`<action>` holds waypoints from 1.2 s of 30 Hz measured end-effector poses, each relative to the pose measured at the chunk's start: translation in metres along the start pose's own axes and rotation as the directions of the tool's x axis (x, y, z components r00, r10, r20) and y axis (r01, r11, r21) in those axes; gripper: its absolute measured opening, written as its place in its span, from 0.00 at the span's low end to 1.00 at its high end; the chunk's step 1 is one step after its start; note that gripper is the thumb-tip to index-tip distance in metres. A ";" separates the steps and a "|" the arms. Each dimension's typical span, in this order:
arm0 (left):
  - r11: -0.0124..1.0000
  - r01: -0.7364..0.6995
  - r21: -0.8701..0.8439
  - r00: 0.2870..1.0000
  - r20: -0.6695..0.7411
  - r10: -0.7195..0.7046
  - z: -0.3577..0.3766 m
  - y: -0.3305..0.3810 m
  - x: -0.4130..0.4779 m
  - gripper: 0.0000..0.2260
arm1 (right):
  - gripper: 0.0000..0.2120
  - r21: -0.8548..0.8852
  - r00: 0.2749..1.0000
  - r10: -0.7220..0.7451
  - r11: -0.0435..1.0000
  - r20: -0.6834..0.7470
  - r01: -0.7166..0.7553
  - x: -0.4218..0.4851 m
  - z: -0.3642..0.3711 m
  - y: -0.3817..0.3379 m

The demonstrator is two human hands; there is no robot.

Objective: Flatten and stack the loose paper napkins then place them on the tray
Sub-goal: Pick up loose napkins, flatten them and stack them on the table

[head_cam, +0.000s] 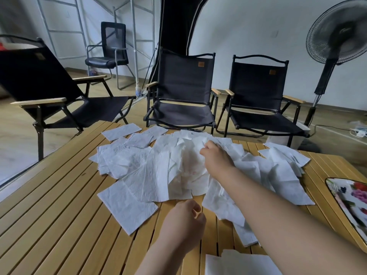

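Several loose white paper napkins (151, 171) lie scattered and overlapping across the middle of the slatted wooden table (59, 205). My right hand (215, 155) reaches into the far middle of the pile and pinches a crumpled napkin there. My left hand (184, 221) hovers over the table near the front edge of the pile, fingers loosely curled, holding nothing. A small stack of flattened napkins (238, 262) lies at the near edge. The flower-patterned tray (351, 197) sits at the table's right edge, partly cut off.
Three black folding chairs (184, 92) stand around the far side of the table. An office chair (111, 54) and metal scaffolding are further back. A standing fan (335, 38) is at the far right, with cables on the floor.
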State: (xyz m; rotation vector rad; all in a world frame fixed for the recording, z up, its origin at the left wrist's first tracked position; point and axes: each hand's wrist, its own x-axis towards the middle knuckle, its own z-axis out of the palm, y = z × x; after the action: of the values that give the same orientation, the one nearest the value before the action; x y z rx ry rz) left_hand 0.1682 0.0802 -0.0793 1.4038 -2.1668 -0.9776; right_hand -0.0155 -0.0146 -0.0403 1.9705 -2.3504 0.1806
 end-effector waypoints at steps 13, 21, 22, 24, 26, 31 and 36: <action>1.000 -0.024 0.012 1.000 0.015 0.024 -0.003 -0.001 -0.005 0.09 | 0.09 0.448 0.983 0.178 0.883 -0.041 -0.141 -0.070 -0.008 0.044; 0.999 -0.004 0.038 0.997 0.082 0.001 0.004 0.005 -0.013 0.09 | 0.19 0.321 0.980 0.140 0.930 0.143 -0.180 -0.142 -0.009 0.077; 0.999 -0.006 0.039 0.996 0.086 0.003 0.004 0.005 -0.014 0.09 | 0.26 0.260 0.981 0.135 0.951 0.142 -0.168 -0.146 -0.008 0.076; 0.999 -0.014 0.040 0.995 0.097 0.010 0.005 0.004 -0.016 0.09 | 0.31 0.175 0.987 0.121 0.975 0.101 -0.138 -0.150 -0.002 0.073; 0.999 -0.009 0.031 0.993 0.118 0.005 0.006 0.003 -0.018 0.08 | 0.25 0.115 0.994 0.104 0.988 0.026 -0.106 -0.150 0.008 0.070; 1.000 0.011 -0.015 0.992 0.124 -0.009 0.008 0.000 -0.022 0.06 | 0.07 0.091 0.988 0.104 0.991 -0.118 -0.093 -0.148 0.022 0.064; 1.000 -0.001 -0.023 0.993 0.121 0.003 0.006 -0.001 -0.023 0.07 | 0.05 0.120 0.982 0.120 0.987 -0.144 -0.103 -0.154 0.023 0.062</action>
State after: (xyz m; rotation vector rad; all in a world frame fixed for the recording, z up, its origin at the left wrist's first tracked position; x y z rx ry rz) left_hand 0.1751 0.1031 -0.0834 1.3644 -2.2350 -1.1095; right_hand -0.0490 0.1429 -0.0851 1.7990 -2.4012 0.4607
